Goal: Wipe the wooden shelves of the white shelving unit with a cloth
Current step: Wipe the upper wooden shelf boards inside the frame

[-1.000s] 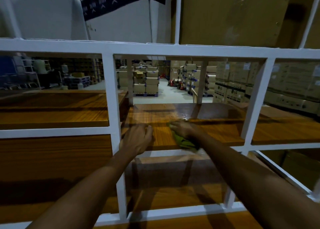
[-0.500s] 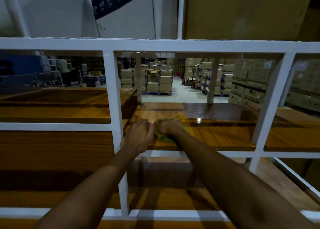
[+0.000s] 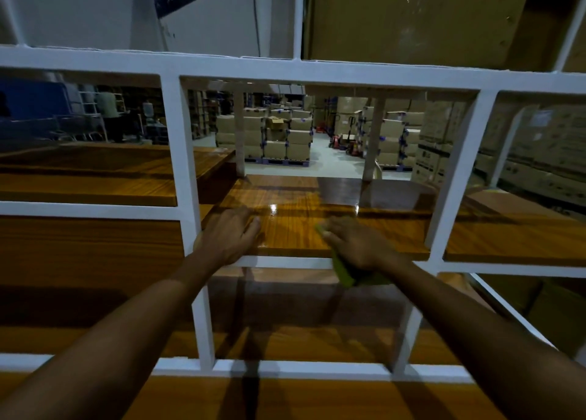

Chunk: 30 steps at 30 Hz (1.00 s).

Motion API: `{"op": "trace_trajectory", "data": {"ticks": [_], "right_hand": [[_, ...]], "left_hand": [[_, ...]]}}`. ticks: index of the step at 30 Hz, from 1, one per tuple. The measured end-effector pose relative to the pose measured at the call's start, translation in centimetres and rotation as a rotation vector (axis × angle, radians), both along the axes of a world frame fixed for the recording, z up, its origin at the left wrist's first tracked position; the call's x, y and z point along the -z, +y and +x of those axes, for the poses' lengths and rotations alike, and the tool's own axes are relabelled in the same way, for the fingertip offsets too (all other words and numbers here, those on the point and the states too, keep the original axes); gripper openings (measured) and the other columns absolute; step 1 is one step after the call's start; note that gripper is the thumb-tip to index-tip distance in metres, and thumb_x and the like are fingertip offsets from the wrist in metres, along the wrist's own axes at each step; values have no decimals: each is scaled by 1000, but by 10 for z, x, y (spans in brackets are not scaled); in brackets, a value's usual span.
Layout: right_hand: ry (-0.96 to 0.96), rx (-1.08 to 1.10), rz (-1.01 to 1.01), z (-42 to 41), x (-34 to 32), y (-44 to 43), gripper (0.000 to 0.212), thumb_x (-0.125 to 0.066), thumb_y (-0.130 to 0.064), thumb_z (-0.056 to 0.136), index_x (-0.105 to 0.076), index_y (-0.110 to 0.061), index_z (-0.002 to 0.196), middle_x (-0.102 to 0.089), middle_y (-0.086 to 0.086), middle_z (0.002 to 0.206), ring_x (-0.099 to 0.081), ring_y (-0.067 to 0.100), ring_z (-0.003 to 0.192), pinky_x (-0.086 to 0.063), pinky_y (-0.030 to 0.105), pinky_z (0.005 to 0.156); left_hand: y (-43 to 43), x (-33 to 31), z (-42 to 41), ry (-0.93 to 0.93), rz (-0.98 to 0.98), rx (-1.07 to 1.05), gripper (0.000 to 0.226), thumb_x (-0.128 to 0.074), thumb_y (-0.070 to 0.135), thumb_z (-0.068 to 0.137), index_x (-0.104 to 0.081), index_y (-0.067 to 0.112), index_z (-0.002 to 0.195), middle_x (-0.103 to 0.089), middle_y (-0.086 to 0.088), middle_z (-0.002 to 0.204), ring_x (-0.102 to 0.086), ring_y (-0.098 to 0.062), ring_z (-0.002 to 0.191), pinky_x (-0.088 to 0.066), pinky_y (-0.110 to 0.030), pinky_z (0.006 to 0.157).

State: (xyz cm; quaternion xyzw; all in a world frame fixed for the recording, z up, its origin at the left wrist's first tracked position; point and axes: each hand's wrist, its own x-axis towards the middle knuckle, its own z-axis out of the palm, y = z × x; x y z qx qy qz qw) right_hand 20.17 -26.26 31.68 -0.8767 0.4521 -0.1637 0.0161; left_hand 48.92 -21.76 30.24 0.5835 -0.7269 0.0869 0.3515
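Observation:
The white shelving unit fills the view, with glossy wooden shelves in its bays. My right hand presses a green cloth flat against the front edge of the middle shelf; most of the cloth is hidden under the palm and part hangs below the edge. My left hand rests on the same shelf near the white upright, fingers relaxed, holding nothing.
More wooden shelves lie to the left, to the right and below. A large cardboard box stands on the top level. Behind the unit, stacked cartons on pallets line a warehouse aisle.
My right hand has slid the cloth to the right along the shelf's front edge, away from my left hand. The left hand has stayed by the upright. The camera has shifted slightly.

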Motion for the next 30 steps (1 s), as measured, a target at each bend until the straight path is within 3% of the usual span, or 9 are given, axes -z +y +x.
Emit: {"op": "trace_trajectory", "data": {"ticks": [2, 5, 7, 9, 11, 16, 21, 26, 30], "right_hand": [[7, 84, -32, -39, 4, -11, 52, -21, -53, 106, -48, -33, 146, -49, -1, 150, -47, 22, 134, -41, 41, 103], [-109, 266, -367, -56, 30, -2, 56, -22, -52, 103, -69, -30, 124, -71, 1, 117, -64, 20, 100, -50, 34, 80], [-283, 343, -502, -39, 51, 14, 48, -31, -42, 102, -74, -23, 111, -72, 1, 107, -63, 19, 97, -46, 38, 87], [-448, 325, -469, -3, 62, 29, 41, -35, -37, 101, -71, -19, 109, -70, 3, 109, -60, 21, 104, -39, 43, 101], [-507, 274, -446, 44, 64, 39, 36, -36, -36, 101, -68, -20, 107, -67, 3, 109, -58, 21, 105, -34, 44, 104], [-345, 107, -543, 144, 68, 51, 33, -40, -37, 99, -67, -22, 109, -69, 1, 109, -61, 20, 105, -36, 41, 100], [-167, 7, -760, 98, 76, 31, 35, -44, -37, 101, -65, -18, 121, -67, 6, 120, -59, 25, 110, -37, 40, 94], [-389, 451, -768, 12, 90, 21, 33, -37, -28, 104, -63, -10, 108, -63, 20, 112, -56, 36, 107, -34, 49, 102], [-581, 748, -622, 53, 73, 34, 39, -36, -27, 104, -72, -14, 98, -68, 12, 105, -55, 31, 107, -35, 47, 108]], "left_hand": [[-2, 2, 0, -27, -23, -9, 45, -22, 54, 93, -55, 24, 90, -55, 4, 78, -49, -6, 68, -33, -28, 61], [-3, 4, -1, -38, -70, -8, 41, -26, 50, 94, -55, 24, 84, -52, 6, 72, -48, -4, 63, -31, -27, 58], [-3, 5, -2, -23, -92, -13, 40, -29, 48, 94, -57, 22, 83, -52, 6, 69, -47, -4, 62, -30, -26, 57], [-1, 6, -3, 2, -116, -13, 41, -30, 46, 93, -57, 20, 80, -53, 4, 67, -48, -6, 60, -32, -27, 55], [2, 7, -3, 13, -146, -9, 40, -31, 44, 93, -57, 18, 77, -53, 2, 65, -48, -9, 59, -33, -27, 55], [8, 11, -2, 18, -217, 24, 39, -32, 35, 94, -61, 12, 83, -59, -5, 72, -53, -16, 64, -40, -30, 62], [23, 29, 9, -295, -221, 1, 34, -34, 34, 96, -59, 12, 97, -61, -7, 89, -55, -20, 78, -44, -32, 67], [29, 34, 13, -357, -247, 35, 26, -38, 33, 98, -55, 14, 95, -56, -8, 92, -51, -24, 84, -41, -39, 75], [32, 33, 13, -367, -208, 35, 29, -39, 34, 98, -58, 11, 97, -59, -10, 93, -53, -27, 87, -36, -40, 76]]}}
